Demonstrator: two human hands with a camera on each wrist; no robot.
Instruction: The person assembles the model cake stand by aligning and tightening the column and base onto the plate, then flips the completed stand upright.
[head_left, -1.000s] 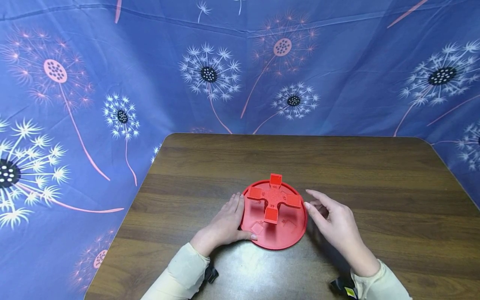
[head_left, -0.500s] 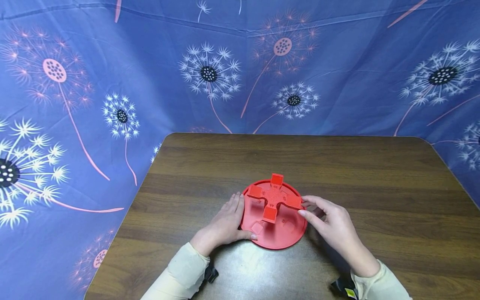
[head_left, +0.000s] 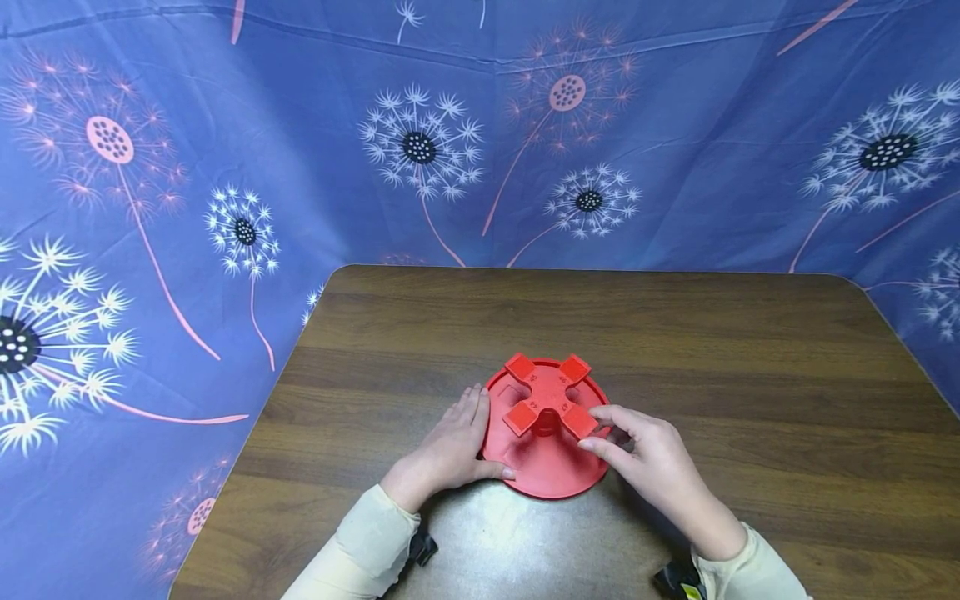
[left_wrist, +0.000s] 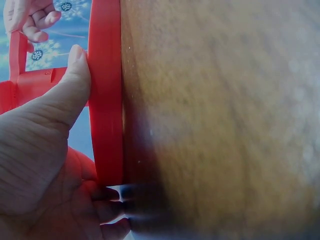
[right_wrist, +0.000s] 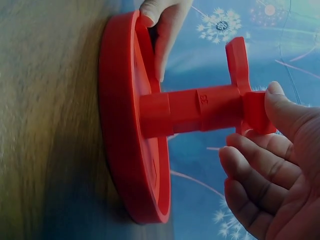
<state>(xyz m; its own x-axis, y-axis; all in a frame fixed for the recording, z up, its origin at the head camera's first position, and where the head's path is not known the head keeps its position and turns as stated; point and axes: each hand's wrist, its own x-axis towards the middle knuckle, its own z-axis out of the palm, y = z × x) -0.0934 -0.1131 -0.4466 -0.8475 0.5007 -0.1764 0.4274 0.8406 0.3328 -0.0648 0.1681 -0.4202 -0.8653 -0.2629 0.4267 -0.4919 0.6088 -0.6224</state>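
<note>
A round red plastic base (head_left: 551,479) with a raised rim lies flat on the table. Upright from its middle rises a red stem (right_wrist: 185,111), topped by a red four-armed cross piece (head_left: 548,388) with small numbers on it. My left hand (head_left: 447,446) holds the base by its left rim, the thumb over the near edge and the fingers along the outer side. With thumb and fingertips, my right hand (head_left: 660,457) pinches the cross arm nearest to it on the right. In the right wrist view its other fingers hang loosely curled beside the stem.
The brown wooden table (head_left: 750,375) reaches out on all sides of the base. Behind it hangs a blue cloth (head_left: 675,100) with dandelion prints, which also covers the left side. Black wrist straps sit at both sleeves.
The right hand has closed on the right arm of the cross piece and moved toward the person. The cross has turned clockwise, seen from above. Base and left hand stay put.
</note>
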